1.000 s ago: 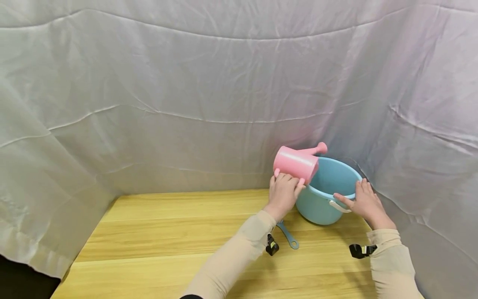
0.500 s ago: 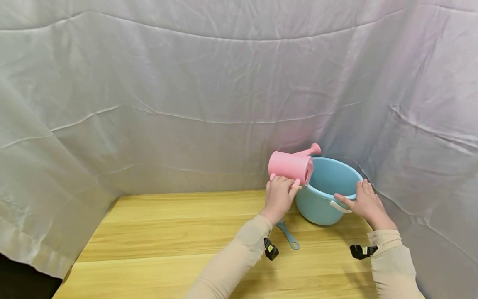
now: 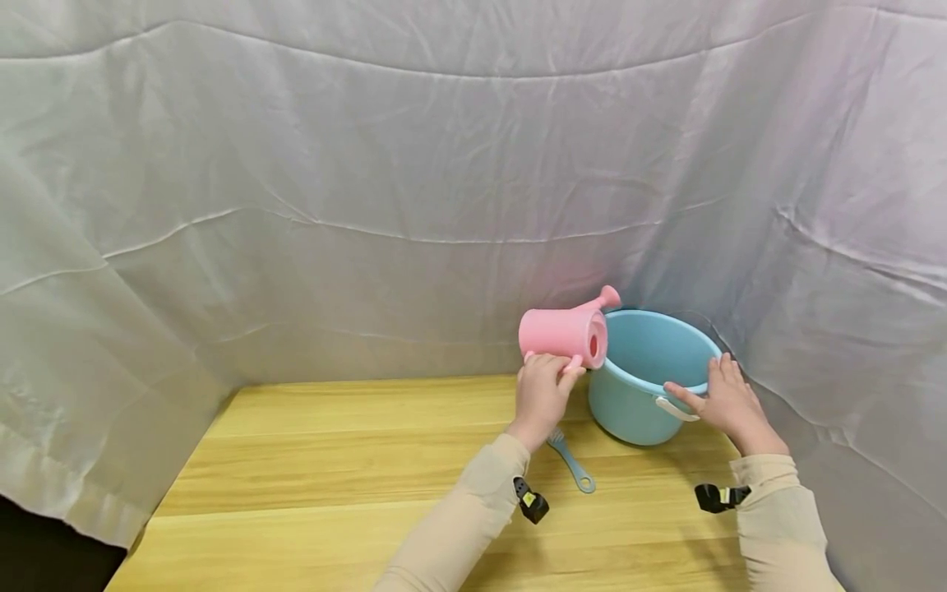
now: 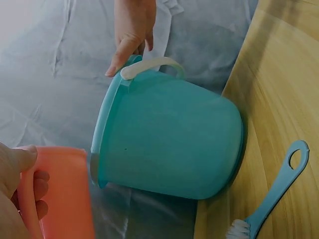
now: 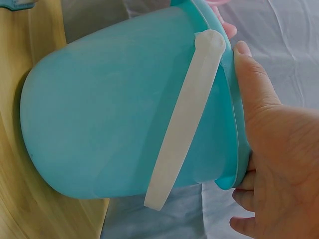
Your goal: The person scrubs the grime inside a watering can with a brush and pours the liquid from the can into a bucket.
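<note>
My left hand (image 3: 541, 396) grips the handle of a pink watering can (image 3: 556, 333). The can lies tipped on its side in the air, its open top facing right beside the near-left rim of a light blue bucket (image 3: 629, 407). In the left wrist view, my fingers curl round the handle of the can (image 4: 67, 194). Upright on the table, the bucket has a white handle (image 5: 182, 119) hanging down its outside. My right hand (image 3: 732, 407) rests on the bucket's right rim with thumb and fingers spread. What the bucket holds cannot be seen.
A blue-handled brush with white bristles (image 3: 573, 464) lies on the wooden table (image 3: 333, 460) left of the bucket. Grey cloth (image 3: 385, 288) hangs along the back and both sides, close behind the bucket. A black wrist camera (image 3: 531, 501) is strapped on each forearm.
My left hand has drawn the watering can left and slightly lower, from above the bucket's rim to its left side. The can's open top now turns more into view. My right hand and the bucket hardly moved.
</note>
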Demonstrator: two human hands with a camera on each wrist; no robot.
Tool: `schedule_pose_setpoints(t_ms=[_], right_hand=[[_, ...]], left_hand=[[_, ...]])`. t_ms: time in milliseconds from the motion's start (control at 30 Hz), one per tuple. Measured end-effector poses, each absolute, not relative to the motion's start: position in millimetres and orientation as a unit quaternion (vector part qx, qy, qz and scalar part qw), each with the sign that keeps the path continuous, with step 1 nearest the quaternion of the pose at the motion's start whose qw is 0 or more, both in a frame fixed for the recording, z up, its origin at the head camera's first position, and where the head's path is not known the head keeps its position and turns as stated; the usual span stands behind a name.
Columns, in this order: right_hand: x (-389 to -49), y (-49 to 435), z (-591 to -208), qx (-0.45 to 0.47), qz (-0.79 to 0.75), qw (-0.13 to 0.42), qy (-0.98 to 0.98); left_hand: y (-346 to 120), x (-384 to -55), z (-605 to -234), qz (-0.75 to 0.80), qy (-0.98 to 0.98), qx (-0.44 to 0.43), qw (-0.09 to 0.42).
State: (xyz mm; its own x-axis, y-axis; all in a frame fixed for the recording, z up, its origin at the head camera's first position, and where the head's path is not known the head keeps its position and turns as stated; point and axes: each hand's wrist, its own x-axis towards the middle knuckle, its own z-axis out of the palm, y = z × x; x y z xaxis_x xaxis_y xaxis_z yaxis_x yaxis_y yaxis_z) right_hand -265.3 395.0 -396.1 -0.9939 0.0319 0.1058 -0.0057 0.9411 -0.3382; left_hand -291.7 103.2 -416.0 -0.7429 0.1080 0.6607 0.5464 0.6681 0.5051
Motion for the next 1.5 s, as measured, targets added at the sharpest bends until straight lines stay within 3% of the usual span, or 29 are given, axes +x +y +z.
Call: schedule_pose_setpoints(t_ms=[633, 1500], right_hand=[[-264, 397, -395, -0.007, 0.178, 0.041, -0.983], [-264, 399, -397, -0.005, 0.179, 0.048, -0.983]], left_hand=[[80, -290, -426, -0.459, -0.812, -0.168, 0.319], [42, -275, -459, -0.548, -0.79, -0.085, 0.263]])
